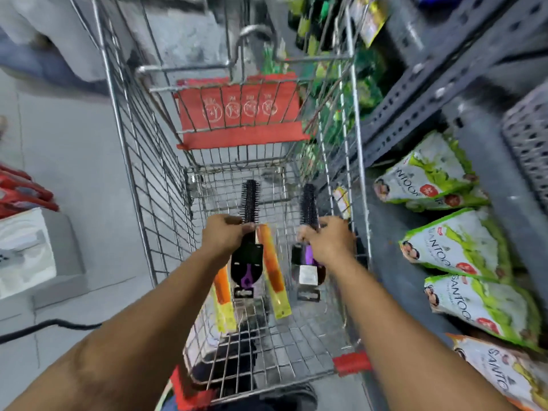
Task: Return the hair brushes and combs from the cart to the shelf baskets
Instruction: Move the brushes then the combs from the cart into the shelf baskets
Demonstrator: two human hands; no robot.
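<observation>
I look down into a wire shopping cart [154, 185]. My left hand [226, 232] is closed around a black round hair brush [250, 200] with a black and purple card tag, bristles pointing away from me. My right hand [329, 240] grips a second black round brush [308, 203] whose tag has a white label. Both brushes are held just above the cart floor. An orange comb in a yellow sleeve [271, 268] lies on the cart floor between my hands. A second orange comb [222, 295] lies partly under my left wrist.
A red fold-down seat panel [240, 111] closes the cart's far end. Grey metal shelving [439, 84] runs along the right with green-and-white soap packs [456, 247] on a low shelf. A grey perforated basket [530, 137] sits at the right edge. A black cable [44, 324] crosses the floor on the left.
</observation>
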